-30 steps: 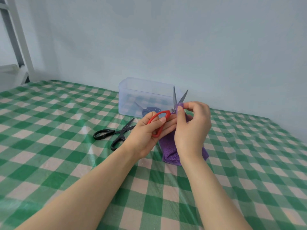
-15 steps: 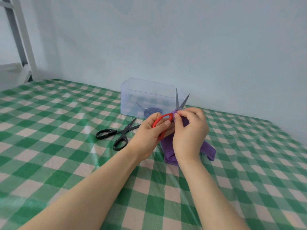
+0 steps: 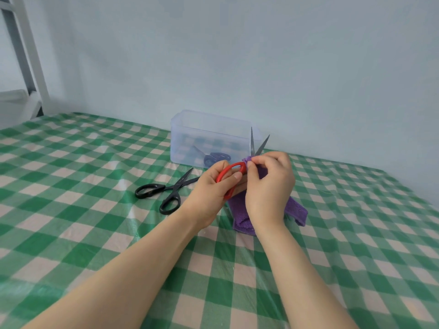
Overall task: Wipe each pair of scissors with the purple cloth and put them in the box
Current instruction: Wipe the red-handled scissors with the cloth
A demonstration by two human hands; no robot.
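Left hand [image 3: 211,191] grips the red scissors [image 3: 234,165]; right hand [image 3: 268,186] pinches the purple cloth [image 3: 240,214]. Best wipe toward the tips, clear of the edges.

Bare forearms [image 3: 142,264], bare left grip [image 3: 209,191] and right grip [image 3: 269,188], short plain nails.

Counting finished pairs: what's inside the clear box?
One pair of blue-handled scissors lies on the bottom, seen through the box wall. The red scissors and right hand cover its lower right corner.
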